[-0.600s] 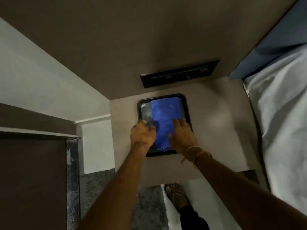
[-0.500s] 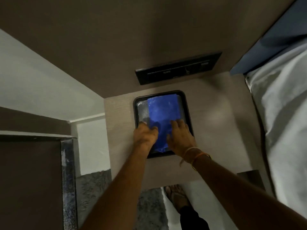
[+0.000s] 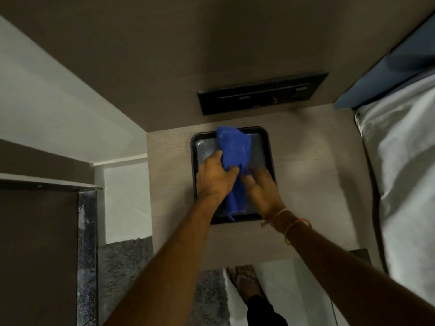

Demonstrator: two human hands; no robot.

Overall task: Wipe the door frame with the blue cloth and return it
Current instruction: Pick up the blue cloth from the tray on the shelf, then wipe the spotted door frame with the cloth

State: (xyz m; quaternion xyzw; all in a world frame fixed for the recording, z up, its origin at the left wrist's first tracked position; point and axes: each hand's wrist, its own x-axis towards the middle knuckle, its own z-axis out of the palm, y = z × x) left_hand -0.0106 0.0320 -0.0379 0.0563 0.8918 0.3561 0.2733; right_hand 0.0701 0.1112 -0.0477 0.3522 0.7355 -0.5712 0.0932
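Note:
A blue cloth (image 3: 234, 151) is bunched up over a black square tray (image 3: 267, 147) that sits on a light wooden bedside table (image 3: 306, 184). My left hand (image 3: 215, 177) grips the cloth at its middle, lifting it so its far end stands up over the tray's back rim and its near end hangs down. My right hand (image 3: 262, 188) rests over the tray on the cloth's right side, fingers blurred, touching the cloth. The dark door frame (image 3: 87, 243) runs down the left side of the view.
A black switch panel (image 3: 261, 92) is on the brown wall behind the tray. A bed with white sheets (image 3: 404, 172) lies to the right. My sandalled foot (image 3: 247, 283) stands on the floor below the table, next to a grey mat (image 3: 122, 267).
The cloth lay flat in the tray under both hands; now my left hand has gathered it and raised it, crumpled. The view has shifted slightly.

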